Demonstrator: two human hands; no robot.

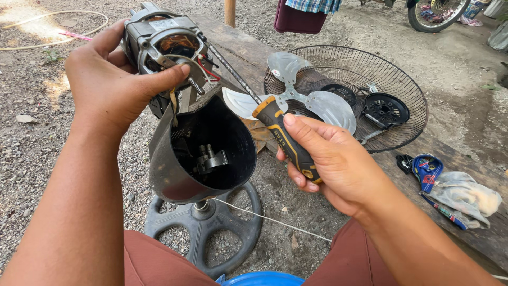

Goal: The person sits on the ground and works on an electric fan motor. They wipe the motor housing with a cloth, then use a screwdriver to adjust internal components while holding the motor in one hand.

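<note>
Head view: screwdriver [288, 140] tip behind fan motor [164, 39].

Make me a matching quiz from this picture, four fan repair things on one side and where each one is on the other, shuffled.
Things:
1. fan motor
2. screwdriver
3. wire fan guard
4. round fan base

Places:
A. on the gravel, under the black housing
B. in the right hand
C. lying on the wooden plank
D. in the left hand

Pairs: 1-D, 2-B, 3-C, 4-A

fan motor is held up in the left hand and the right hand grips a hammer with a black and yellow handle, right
Not quite. In the head view the right hand grips a screwdriver, not a hammer. The left hand does hold up the fan motor.
</note>
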